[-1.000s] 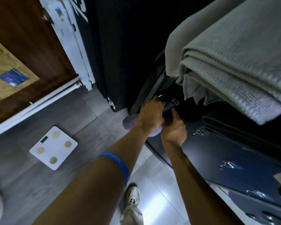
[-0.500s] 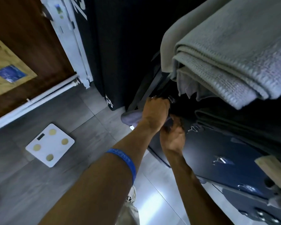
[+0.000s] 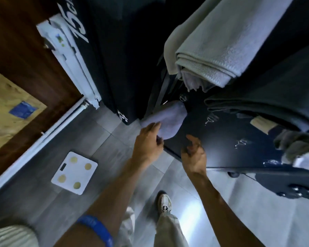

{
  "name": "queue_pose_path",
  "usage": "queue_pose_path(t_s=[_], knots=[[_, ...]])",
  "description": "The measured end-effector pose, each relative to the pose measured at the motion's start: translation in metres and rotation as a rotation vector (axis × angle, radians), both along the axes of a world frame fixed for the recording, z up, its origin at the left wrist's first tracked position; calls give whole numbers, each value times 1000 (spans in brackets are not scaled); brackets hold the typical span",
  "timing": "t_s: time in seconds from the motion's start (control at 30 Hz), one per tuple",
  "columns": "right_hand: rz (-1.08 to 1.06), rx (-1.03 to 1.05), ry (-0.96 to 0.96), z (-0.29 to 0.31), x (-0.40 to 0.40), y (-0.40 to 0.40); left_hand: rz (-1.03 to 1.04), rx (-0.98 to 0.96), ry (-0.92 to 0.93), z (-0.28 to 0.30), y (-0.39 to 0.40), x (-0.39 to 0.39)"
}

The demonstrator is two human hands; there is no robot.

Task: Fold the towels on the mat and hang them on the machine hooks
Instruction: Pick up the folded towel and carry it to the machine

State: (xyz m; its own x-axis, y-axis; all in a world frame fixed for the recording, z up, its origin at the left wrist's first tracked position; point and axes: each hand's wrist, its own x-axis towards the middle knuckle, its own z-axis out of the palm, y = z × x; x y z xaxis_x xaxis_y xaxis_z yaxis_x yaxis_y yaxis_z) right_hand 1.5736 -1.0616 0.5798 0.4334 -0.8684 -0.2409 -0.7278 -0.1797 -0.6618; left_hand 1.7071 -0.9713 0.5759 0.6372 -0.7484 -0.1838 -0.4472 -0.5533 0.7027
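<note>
progress: small lilac towel [image 3: 166, 120] hangs from machine hook [image 3: 183, 98], just beyond left hand [image 3: 147, 143] | left fingers loosely extended, touching its lower edge | right hand [image 3: 194, 154] relaxed, empty, just beside | grey towel [image 3: 219, 50] hung above | remaining towels: cannot tell

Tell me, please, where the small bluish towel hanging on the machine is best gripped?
Probably at its lower free end, coming from below on the floor side. The bluish towel hangs from its top by a hook, with its rounded bottom loose beside the left hand.
</note>
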Motion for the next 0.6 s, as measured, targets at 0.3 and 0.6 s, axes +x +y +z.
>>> queue_pose_path(t_s=[0.3, 0.6], knots=[[-185, 24, -115, 37, -94, 73, -234, -2, 79, 49, 28, -78], [-471, 71, -176, 57, -289, 122, -573, -2, 73, 87, 16, -266]])
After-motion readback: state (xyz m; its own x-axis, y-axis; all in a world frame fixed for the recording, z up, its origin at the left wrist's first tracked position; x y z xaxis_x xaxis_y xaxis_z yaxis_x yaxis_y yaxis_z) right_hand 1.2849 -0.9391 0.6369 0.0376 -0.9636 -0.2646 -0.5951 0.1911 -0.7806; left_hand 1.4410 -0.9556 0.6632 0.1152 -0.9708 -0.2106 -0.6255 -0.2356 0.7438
